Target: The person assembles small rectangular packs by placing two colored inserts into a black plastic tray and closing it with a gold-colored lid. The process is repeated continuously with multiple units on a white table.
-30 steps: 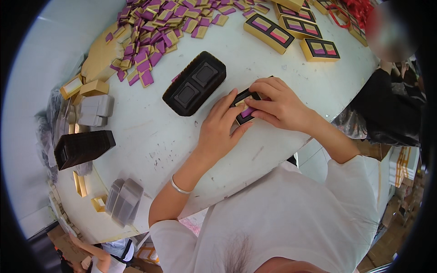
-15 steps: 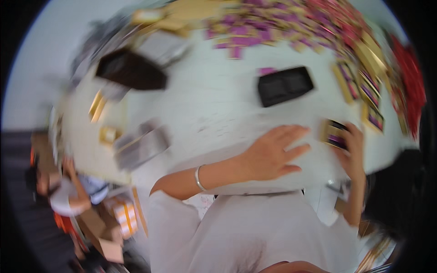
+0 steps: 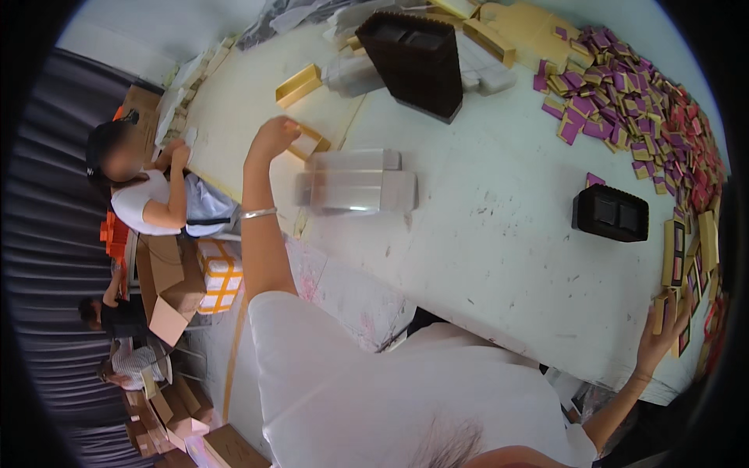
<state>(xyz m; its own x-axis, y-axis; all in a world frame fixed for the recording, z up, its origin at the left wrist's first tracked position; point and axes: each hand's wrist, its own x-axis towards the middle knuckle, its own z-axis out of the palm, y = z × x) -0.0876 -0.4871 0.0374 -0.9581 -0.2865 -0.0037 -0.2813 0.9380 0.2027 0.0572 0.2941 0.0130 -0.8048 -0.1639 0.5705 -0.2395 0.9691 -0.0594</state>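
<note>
My left hand [image 3: 273, 140] is stretched far out to the left, its fingers closed at the edge of a hollow gold box sleeve [image 3: 314, 142]. A second gold sleeve [image 3: 298, 86] lies just beyond it. Clear plastic boxes [image 3: 355, 186] lie to the right of that hand. At the right edge of the table, my right hand [image 3: 667, 331] has its fingers around a small gold box [image 3: 663, 312]. Next to it are several gold boxes [image 3: 676, 251] with dark and purple contents. A short stack of black plastic trays [image 3: 611, 213] stands nearby.
A tall stack of black trays [image 3: 425, 74] stands at the back. Purple-and-gold packets [image 3: 612, 97] are heaped at the far right, with red ones [image 3: 702, 148] alongside. Flat gold cardboard [image 3: 530, 31] lies behind. A co-worker [image 3: 148, 195] sits at the left, near open cartons [image 3: 175, 285].
My view has turned left. My left hand has gone from the table's middle to the gold sleeve at the left. My right hand has moved its gold box beside the filled boxes.
</note>
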